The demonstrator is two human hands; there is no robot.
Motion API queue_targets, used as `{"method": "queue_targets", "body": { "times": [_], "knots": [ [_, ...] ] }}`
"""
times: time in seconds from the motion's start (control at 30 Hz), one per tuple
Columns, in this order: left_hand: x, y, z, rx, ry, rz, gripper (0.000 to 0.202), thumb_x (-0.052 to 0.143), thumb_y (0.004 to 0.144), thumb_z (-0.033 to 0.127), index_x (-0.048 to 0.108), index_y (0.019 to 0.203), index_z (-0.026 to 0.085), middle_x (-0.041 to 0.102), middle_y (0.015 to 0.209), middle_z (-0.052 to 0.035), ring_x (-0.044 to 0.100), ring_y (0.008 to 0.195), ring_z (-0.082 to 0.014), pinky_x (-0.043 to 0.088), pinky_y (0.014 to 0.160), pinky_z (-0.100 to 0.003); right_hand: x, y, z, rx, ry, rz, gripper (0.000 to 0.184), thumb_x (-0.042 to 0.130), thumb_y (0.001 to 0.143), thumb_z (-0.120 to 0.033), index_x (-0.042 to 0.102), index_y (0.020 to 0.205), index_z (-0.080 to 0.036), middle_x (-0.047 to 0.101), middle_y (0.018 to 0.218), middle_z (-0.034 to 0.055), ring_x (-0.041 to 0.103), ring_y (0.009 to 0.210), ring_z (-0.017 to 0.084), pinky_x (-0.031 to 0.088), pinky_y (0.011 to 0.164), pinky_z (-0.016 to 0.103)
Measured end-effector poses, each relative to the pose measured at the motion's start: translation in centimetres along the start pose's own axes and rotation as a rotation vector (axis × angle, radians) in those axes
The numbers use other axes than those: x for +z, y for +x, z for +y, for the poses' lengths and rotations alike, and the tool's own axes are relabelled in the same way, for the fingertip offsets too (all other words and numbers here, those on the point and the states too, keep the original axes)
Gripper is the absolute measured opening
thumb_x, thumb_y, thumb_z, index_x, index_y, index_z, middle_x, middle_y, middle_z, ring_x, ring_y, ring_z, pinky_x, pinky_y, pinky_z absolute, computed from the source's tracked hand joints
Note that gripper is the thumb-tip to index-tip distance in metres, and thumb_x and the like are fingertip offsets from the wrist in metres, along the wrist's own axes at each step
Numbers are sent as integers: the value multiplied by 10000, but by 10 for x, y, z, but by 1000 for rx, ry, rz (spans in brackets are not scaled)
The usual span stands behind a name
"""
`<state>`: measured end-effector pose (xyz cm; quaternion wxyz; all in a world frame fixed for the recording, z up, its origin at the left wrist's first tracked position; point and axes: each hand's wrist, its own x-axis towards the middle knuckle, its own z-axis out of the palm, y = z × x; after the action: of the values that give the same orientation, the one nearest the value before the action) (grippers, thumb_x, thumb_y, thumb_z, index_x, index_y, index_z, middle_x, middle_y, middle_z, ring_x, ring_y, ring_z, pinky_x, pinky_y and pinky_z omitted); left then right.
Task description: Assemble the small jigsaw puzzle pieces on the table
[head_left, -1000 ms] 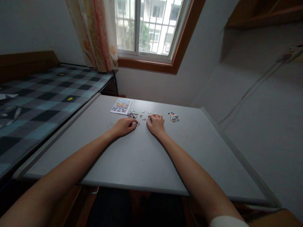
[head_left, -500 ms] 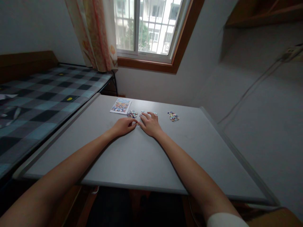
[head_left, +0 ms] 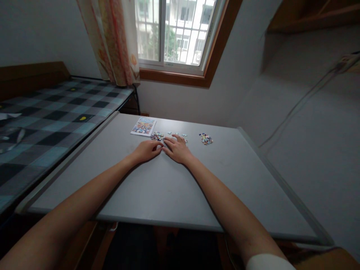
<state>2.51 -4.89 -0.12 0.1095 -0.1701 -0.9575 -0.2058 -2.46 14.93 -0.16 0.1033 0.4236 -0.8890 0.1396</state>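
My left hand (head_left: 145, 150) rests on the table with thumb and index finger pinched together at a small jigsaw puzzle piece, mostly hidden by the fingertips. Touching or nearly touching those fingertips is the thumb of my right hand (head_left: 177, 150), whose other fingers are stretched out flat and slightly apart. Several loose puzzle pieces (head_left: 184, 135) lie just beyond the right fingers, and some are partly covered by them. A pile of puzzle pieces (head_left: 156, 136) sits just beyond my left fingertips. To the right lies a second pile of pieces (head_left: 206, 139).
A printed picture sheet (head_left: 143, 126) lies at the back left of the white table (head_left: 157, 191). Left of the table stands a bed with a checked cover (head_left: 78, 101). A window (head_left: 180, 33) and a curtain (head_left: 115, 41) are behind, with a wall on the right.
My right fingers have drawn down and slightly left, uncovering more loose pieces behind them. The small piece between the fingertips is now less visible. My left hand has barely moved.
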Motion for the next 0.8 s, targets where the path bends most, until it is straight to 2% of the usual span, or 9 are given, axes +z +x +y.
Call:
{"method": "queue_targets", "body": {
  "times": [0.27,0.6,0.8],
  "knots": [
    [1,0,-1,7,2,0,334,494,891,380,716,1056,194,646,686,-12,557,610,-138,365,601,-238,-2,-2,0,-28,35,34,445,408,969,-502,609,1264,-236,585,1354,66,357,1301,301,263,1097,483],
    [-4,-2,3,-5,-34,10,245,513,831,273,732,899,187,677,703,-27,576,639,-146,389,625,-236,-9,-6,-3,-117,67,19,414,439,962,-475,637,1240,-242,603,1250,78,377,1216,269,297,1074,443],
    [-2,-1,-3,40,-41,5,231,506,815,249,727,841,189,705,771,-38,612,713,-158,422,685,-244,-1,-6,1,-57,120,63,384,410,972,-278,609,1297,-230,611,1221,100,401,1164,258,340,1027,440]
  ]
}}
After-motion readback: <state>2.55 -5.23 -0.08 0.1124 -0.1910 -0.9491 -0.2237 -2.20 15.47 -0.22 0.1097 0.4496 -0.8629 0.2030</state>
